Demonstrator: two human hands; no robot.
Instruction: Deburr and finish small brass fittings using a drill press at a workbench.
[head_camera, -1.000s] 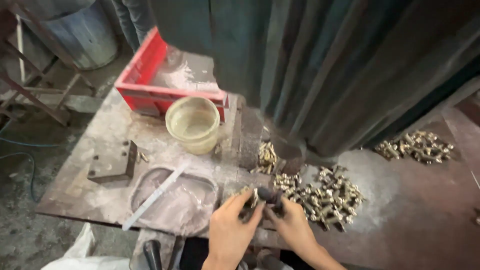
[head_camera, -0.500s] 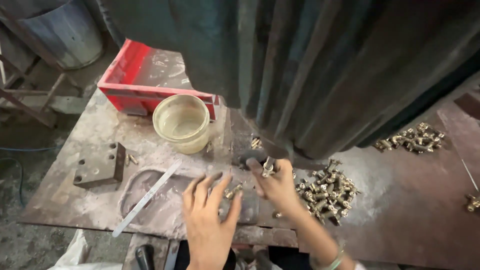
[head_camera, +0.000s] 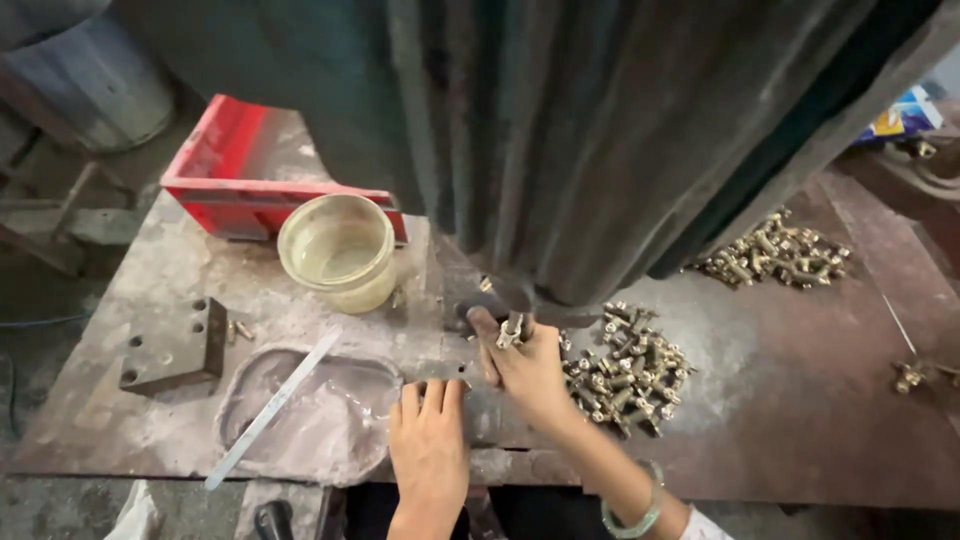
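We see a grimy grey metal worktable (head_camera: 150, 440) under the dark green body of a large machine (head_camera: 600, 130). Our right hand (head_camera: 528, 368) reaches toward the foot of the machine, near the table's middle, and pinches a small brass-coloured metal fitting (head_camera: 510, 332) between thumb and fingers; the fitting sits just at the machine's base. A pale green bangle (head_camera: 635, 510) circles the right wrist. Our left hand (head_camera: 428, 445) lies flat and open on the tabletop near the front edge, fingers extended together, holding nothing.

Just right of the right hand, touching or nearly touching it, lies a loose heap of brass-coloured fittings (head_camera: 630, 365). A second, smaller heap of the same fittings (head_camera: 775, 252) lies well apart toward the back right, beside the machine. A few stray fittings (head_camera: 910, 375) sit near the right edge.

Left of the machine stands a round translucent yellowish plastic tub (head_camera: 338, 250); we cannot tell what is in it. Behind it, at the back left corner, rests a red plastic tray (head_camera: 215, 190). Toward the left edge lies a dark square steel block with drilled holes (head_camera: 172, 345). A flat pale metal strip (head_camera: 272, 408) lies slantwise across a shallow oval worn patch near the front edge, just left of the left hand.
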